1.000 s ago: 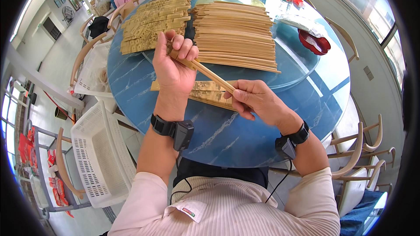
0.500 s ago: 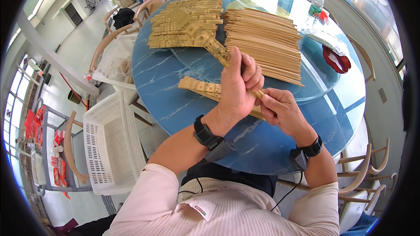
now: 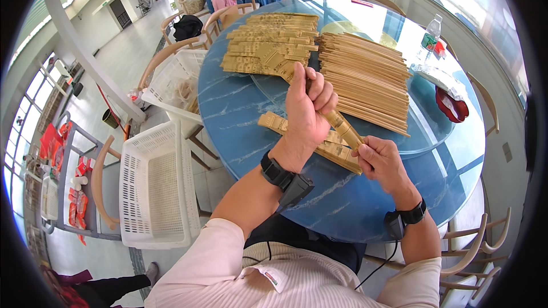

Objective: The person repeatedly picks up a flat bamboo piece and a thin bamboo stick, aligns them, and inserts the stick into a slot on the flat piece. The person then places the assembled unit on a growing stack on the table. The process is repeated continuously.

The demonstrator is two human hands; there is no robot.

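Note:
My left hand (image 3: 308, 105) is wrapped round a gold printed paper chopstick sleeve (image 3: 344, 129). From its lower end, my right hand (image 3: 381, 162) pinches the sleeve between thumb and fingers. Whether chopsticks are inside is hidden. Just under my hands, several gold sleeves (image 3: 338, 156) lie in a small stack on the blue marbled table (image 3: 240, 120). Beyond my left hand spreads a large overlapping pile of flat gold sleeves (image 3: 262, 37). Right of that pile, a broad heap of bare wooden chopsticks (image 3: 365, 77) lies side by side.
At the table's right stand a plastic bottle (image 3: 432, 33), a white plastic packet (image 3: 439, 78) and a dark red dish (image 3: 452, 106). Two white baskets, the nearer one (image 3: 128, 188) and the farther one (image 3: 162, 82), are left of the table. Wooden chairs surround it.
My right hand has drawn away from my left, down and to the right, so more gold sleeve shows between them. The bare stick ends seen earlier at my right fingers no longer show. The view has shifted.

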